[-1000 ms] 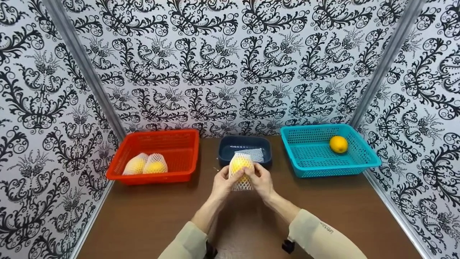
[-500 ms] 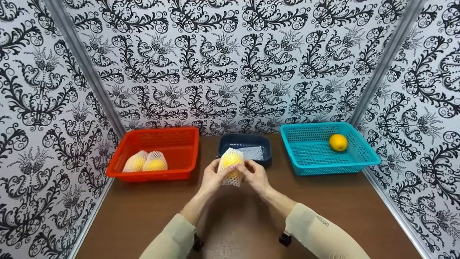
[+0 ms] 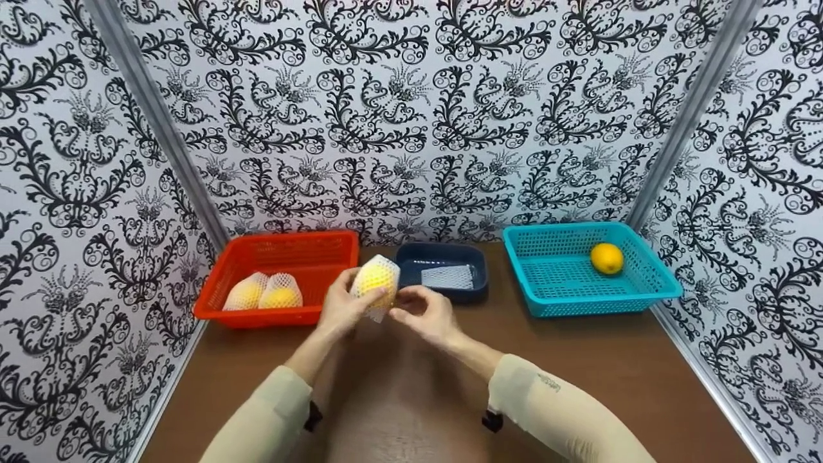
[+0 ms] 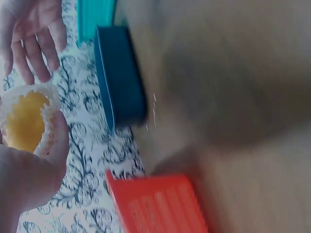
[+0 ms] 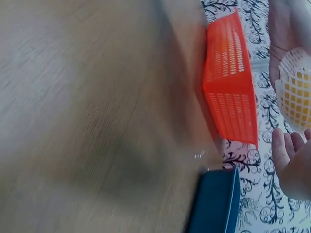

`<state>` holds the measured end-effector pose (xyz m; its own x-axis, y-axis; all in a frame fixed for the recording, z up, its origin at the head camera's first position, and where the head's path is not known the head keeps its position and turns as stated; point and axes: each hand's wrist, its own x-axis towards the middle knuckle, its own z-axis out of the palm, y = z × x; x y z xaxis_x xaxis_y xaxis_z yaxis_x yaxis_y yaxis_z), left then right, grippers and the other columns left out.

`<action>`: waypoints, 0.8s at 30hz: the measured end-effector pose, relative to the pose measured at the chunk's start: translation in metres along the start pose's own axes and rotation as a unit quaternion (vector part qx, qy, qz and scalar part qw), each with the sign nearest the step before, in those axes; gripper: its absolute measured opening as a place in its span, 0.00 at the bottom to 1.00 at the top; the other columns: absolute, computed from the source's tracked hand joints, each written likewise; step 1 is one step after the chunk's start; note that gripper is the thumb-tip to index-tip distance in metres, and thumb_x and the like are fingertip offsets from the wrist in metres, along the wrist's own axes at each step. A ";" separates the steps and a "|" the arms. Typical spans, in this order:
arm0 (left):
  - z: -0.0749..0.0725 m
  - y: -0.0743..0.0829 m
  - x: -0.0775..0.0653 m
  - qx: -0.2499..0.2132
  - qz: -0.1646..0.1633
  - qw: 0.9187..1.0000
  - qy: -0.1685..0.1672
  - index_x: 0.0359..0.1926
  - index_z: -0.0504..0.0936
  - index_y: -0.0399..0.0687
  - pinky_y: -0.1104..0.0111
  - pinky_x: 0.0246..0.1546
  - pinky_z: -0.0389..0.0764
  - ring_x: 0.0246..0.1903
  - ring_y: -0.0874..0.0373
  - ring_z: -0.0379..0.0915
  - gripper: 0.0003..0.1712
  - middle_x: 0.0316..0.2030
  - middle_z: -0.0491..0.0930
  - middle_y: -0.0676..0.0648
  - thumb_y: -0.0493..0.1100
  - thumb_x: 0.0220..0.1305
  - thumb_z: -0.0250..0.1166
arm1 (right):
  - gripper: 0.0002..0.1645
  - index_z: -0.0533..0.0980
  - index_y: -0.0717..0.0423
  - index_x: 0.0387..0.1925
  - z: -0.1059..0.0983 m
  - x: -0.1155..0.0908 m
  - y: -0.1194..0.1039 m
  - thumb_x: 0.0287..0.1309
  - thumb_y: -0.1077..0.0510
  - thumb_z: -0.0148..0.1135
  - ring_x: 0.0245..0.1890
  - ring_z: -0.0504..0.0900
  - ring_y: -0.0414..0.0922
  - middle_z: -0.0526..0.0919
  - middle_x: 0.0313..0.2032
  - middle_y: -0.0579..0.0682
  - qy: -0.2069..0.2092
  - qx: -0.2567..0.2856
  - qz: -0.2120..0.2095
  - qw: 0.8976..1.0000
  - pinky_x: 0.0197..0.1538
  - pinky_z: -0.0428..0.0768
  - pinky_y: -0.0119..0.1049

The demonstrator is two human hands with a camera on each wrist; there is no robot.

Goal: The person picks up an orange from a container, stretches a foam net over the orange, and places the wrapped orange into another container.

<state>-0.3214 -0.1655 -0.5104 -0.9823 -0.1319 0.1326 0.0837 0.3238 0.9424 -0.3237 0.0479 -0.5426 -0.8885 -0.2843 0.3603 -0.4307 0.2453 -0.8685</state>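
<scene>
My left fingers (image 3: 346,279) gripped the netted yellow fruit (image 3: 375,276); right fingers (image 3: 416,292) hung loosely bent, empty, just beside it. Netting looked done; next move, I judged, called for the red basket (image 3: 267,315), left of both.

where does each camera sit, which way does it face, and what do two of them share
Head: worn on the head, looking forward and down at the red basket, dark blue tray and turquoise basket; left hand, right hand and sleeves show.
Left wrist: worn there, scene turned sideways, facing across the tabletop; the left hand gripping the netted fruit and part of the right hand show.
Right wrist: worn there, also sideways, facing across the tabletop; parts of both hands show at the right edge.
Both wrist views share the red basket, dark blue tray and netted fruit.
</scene>
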 end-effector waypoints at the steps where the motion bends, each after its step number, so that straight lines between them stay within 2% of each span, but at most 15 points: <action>1: -0.006 0.000 0.004 0.018 -0.001 1.000 0.006 0.74 0.78 0.42 0.49 0.63 0.89 0.58 0.42 0.86 0.41 0.63 0.87 0.35 0.49 0.65 0.83 | 0.25 0.86 0.65 0.57 0.005 0.002 0.000 0.64 0.56 0.82 0.50 0.94 0.61 0.93 0.52 0.64 -0.002 -0.014 -0.006 1.000 0.55 0.92 0.36; 5: -0.030 -0.001 0.020 0.081 -0.003 0.996 0.033 0.74 0.77 0.45 0.48 0.62 0.88 0.58 0.41 0.86 0.43 0.63 0.87 0.36 0.53 0.63 0.83 | 0.23 0.88 0.62 0.52 0.024 0.010 0.002 0.61 0.52 0.83 0.45 0.93 0.57 0.93 0.46 0.60 -0.004 -0.077 -0.043 0.996 0.52 0.92 0.38; 10: -0.049 -0.009 0.041 0.122 0.002 0.991 0.058 0.73 0.78 0.43 0.48 0.64 0.86 0.59 0.40 0.85 0.44 0.63 0.87 0.35 0.52 0.61 0.84 | 0.18 0.89 0.59 0.46 0.046 0.022 0.007 0.60 0.51 0.82 0.43 0.90 0.57 0.92 0.42 0.58 0.006 -0.134 -0.098 0.986 0.50 0.88 0.42; 13: -0.056 -0.021 0.054 0.148 0.007 0.987 0.066 0.72 0.77 0.41 0.48 0.66 0.84 0.59 0.40 0.83 0.45 0.62 0.85 0.34 0.52 0.58 0.85 | 0.17 0.91 0.56 0.44 0.057 0.029 0.008 0.60 0.49 0.81 0.44 0.89 0.55 0.92 0.41 0.55 0.008 -0.166 -0.109 0.980 0.52 0.85 0.44; 17: -0.065 -0.036 0.070 0.194 0.022 0.978 0.070 0.72 0.76 0.37 0.46 0.67 0.81 0.60 0.37 0.81 0.47 0.62 0.83 0.31 0.52 0.57 0.84 | 0.15 0.91 0.53 0.43 0.070 0.037 0.004 0.62 0.48 0.80 0.46 0.89 0.51 0.91 0.42 0.52 -0.015 -0.198 -0.099 0.975 0.53 0.86 0.43; 20: -0.073 -0.047 0.081 0.226 0.025 0.972 0.067 0.72 0.75 0.36 0.43 0.68 0.80 0.61 0.35 0.79 0.48 0.63 0.81 0.30 0.52 0.57 0.84 | 0.13 0.91 0.51 0.44 0.081 0.043 0.005 0.63 0.48 0.80 0.45 0.89 0.49 0.91 0.42 0.50 -0.034 -0.232 -0.114 0.965 0.52 0.86 0.41; 24: -0.084 -0.062 0.093 0.257 0.011 0.965 0.055 0.73 0.73 0.37 0.40 0.69 0.79 0.63 0.33 0.78 0.48 0.65 0.77 0.28 0.52 0.58 0.83 | 0.13 0.90 0.49 0.46 0.094 0.050 0.007 0.63 0.49 0.82 0.46 0.88 0.47 0.89 0.43 0.48 -0.042 -0.277 -0.146 0.949 0.52 0.87 0.40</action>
<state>-0.4043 -0.2762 -0.5307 -0.9553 -0.2085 0.2099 -0.0166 0.7461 0.6656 -0.3564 -0.0519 -0.5630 -0.7125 -0.4817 0.5102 -0.6946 0.5871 -0.4157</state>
